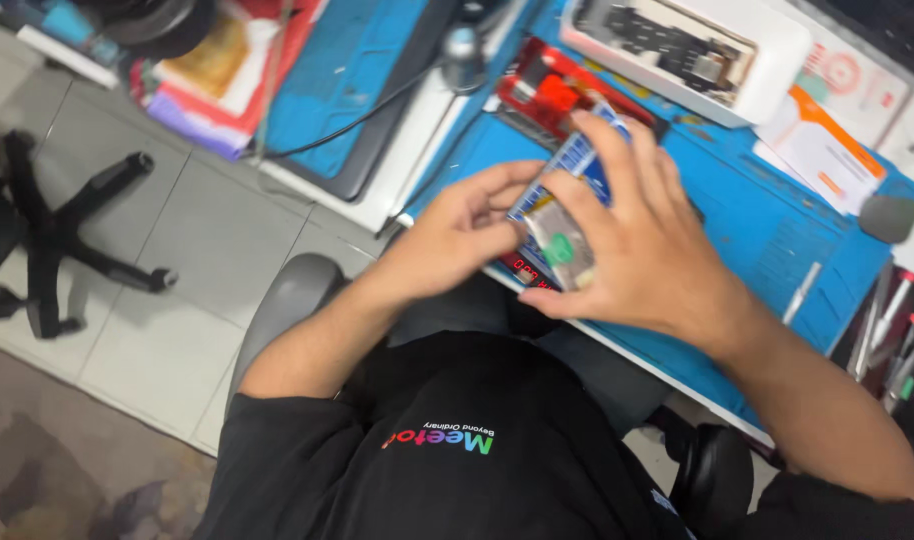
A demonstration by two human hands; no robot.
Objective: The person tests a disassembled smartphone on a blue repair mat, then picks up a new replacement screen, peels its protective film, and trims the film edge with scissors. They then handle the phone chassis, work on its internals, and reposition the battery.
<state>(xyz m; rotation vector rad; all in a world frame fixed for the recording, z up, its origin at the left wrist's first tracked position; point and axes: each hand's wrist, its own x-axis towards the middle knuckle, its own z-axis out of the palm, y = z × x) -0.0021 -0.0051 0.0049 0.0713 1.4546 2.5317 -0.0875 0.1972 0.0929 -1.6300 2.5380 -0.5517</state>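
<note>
My right hand (645, 245) grips a small flat packet (562, 215) with a blue and white top and a clear lower part showing a green piece. It is held above the near edge of the blue work mat (767, 240). My left hand (459, 232) pinches the packet's left edge with its fingertips. Both hands meet over my lap, in front of my black shirt.
A red device (555, 92) lies on the mat behind the hands. A white tray with a dark circuit board (689, 52) sits at the back. Tools (897, 345) stand at the right. A black cable (377, 110), a chair base (67, 240) and a tiled floor are on the left.
</note>
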